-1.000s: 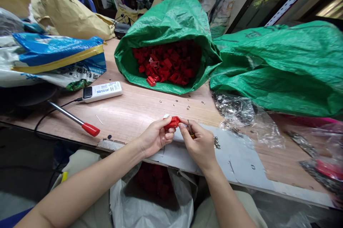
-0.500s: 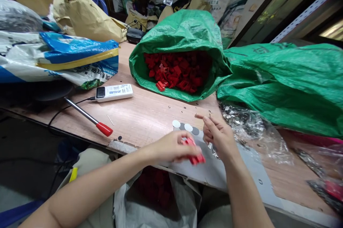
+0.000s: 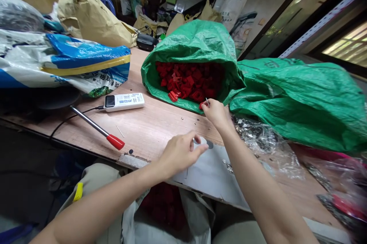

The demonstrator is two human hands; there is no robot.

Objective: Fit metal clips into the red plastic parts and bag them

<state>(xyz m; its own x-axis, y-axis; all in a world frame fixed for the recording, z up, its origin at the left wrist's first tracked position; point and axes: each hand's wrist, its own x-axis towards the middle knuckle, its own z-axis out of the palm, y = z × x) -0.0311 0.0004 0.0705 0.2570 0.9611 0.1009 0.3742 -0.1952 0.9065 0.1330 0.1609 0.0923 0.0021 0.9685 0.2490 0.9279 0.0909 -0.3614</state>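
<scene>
My left hand (image 3: 182,153) hovers over the grey sheet (image 3: 212,173) at the table's front, thumb and fingers curved apart with nothing between them. At the lower lip of the green woven bag (image 3: 183,39), my right hand (image 3: 216,114) pinches a small red plastic piece (image 3: 202,105). A thin shiny sliver, perhaps a metal pin (image 3: 208,102), shows by its fingertips. Many red plastic pieces (image 3: 187,81) fill the bag's mouth. Small metal parts (image 3: 229,167) lie on the sheet beside my right forearm. Below the table edge, an open pale bag (image 3: 137,221) holds more red pieces.
A red-handled metal lever (image 3: 114,141) and a white corded device (image 3: 124,101) are on the left. A blue-and-white sack (image 3: 91,60) stands behind them. To the right are another green bag (image 3: 298,102) and clear plastic bags (image 3: 266,140) with metal parts.
The red piece has left my left hand, which has opened. My right hand has reached forward to the green bag's mouth and closed on a red piece. The view has shifted slightly.
</scene>
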